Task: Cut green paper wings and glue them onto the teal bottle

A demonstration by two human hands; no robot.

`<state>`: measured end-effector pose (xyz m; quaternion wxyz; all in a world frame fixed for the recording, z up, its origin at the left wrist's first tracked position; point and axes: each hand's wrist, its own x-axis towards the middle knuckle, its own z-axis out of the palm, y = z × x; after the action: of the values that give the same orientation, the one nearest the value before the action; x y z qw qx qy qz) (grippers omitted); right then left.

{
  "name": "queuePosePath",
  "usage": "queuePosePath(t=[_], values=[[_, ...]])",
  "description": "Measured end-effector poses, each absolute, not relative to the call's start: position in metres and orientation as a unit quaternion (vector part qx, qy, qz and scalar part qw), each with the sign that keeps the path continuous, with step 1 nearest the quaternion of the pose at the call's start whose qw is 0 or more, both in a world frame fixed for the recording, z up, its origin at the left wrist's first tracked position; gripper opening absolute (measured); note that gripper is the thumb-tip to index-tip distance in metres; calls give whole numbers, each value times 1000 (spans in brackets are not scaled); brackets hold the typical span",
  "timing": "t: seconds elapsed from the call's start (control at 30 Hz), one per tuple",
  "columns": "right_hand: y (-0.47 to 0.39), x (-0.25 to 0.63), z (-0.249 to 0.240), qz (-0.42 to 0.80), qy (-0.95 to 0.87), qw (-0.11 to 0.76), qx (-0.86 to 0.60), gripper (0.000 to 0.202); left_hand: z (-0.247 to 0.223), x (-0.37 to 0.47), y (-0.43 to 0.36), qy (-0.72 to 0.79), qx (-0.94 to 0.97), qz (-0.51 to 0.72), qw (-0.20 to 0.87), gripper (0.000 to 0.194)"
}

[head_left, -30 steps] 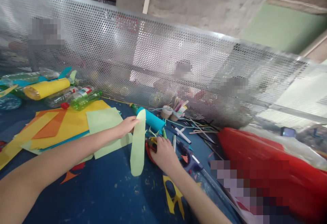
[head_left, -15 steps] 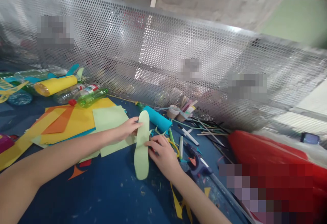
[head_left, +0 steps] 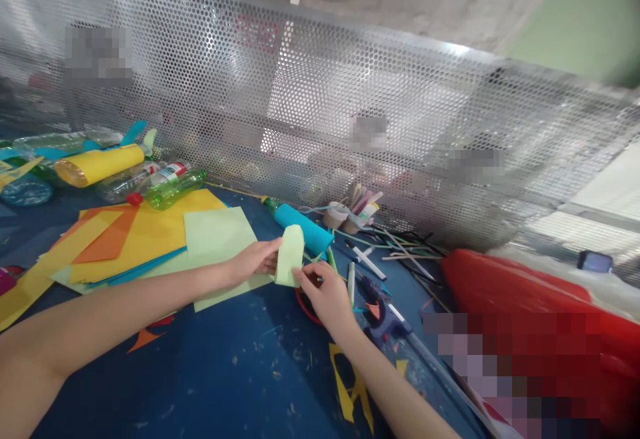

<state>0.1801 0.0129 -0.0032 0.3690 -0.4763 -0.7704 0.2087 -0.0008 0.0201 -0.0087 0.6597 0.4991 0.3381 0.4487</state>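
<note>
A light green paper cutout [head_left: 290, 252] with a rounded top is held between my two hands above the blue table, and only a short folded length of it faces me. My left hand [head_left: 256, 259] grips its left edge, with some fingers hidden behind the paper. At its lower right edge, my right hand [head_left: 325, 292] pinches the paper between thumb and fingers. Just behind it lies a bottle wrapped in turquoise paper [head_left: 303, 225]. A light green sheet [head_left: 220, 232] lies under and beyond my left wrist. Something with a red rim [head_left: 306, 305] shows partly beneath my right hand.
Yellow paper sheets [head_left: 165, 232] are stacked at left, with a green plastic bottle [head_left: 175, 190] and a yellow-wrapped bottle [head_left: 100, 164] behind. To the right lie a purple glue gun [head_left: 387, 315], markers and cups of sticks [head_left: 353, 219]. A perforated metal screen [head_left: 210, 79] stands behind.
The green cutout was extended at full length and is now folded to about half. My right hand has shifted slightly at its lower edge, and the view has moved a little.
</note>
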Motion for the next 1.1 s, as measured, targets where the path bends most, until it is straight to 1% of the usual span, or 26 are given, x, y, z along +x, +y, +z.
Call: queuePosePath(t=[0.1,0.2,0.3,0.37,0.47,0.53,0.77,0.87,0.93,1.0,1.1], values=[[13,179,-5,204,-770,366,-481,37,-9,-2,19,366,580,448,574,29],[13,179,-9,195,-762,380,-487,35,-10,-2,19,371,619,440,535,25],[14,179,-14,239,-729,421,-484,32,-9,-2,18,368,626,428,537,24],[15,179,-16,289,-705,442,-474,35,-9,-2,17,371,639,412,534,23],[14,179,-16,347,-680,454,-459,37,-9,-2,16,368,664,390,521,22],[14,179,-16,372,-669,457,-453,36,-10,-2,15,355,676,379,523,21],[12,180,-16,381,-651,474,-454,28,-9,-1,15,377,698,366,487,27],[13,181,-17,374,-637,485,-469,27,-8,1,15,357,685,365,520,27],[13,180,-17,377,-626,488,-477,27,-10,1,16,349,674,361,542,32],[13,179,-15,394,-612,496,-474,26,-14,1,18,350,674,355,545,34],[11,177,-11,409,-591,515,-466,25,-19,1,22,359,675,349,542,31]])
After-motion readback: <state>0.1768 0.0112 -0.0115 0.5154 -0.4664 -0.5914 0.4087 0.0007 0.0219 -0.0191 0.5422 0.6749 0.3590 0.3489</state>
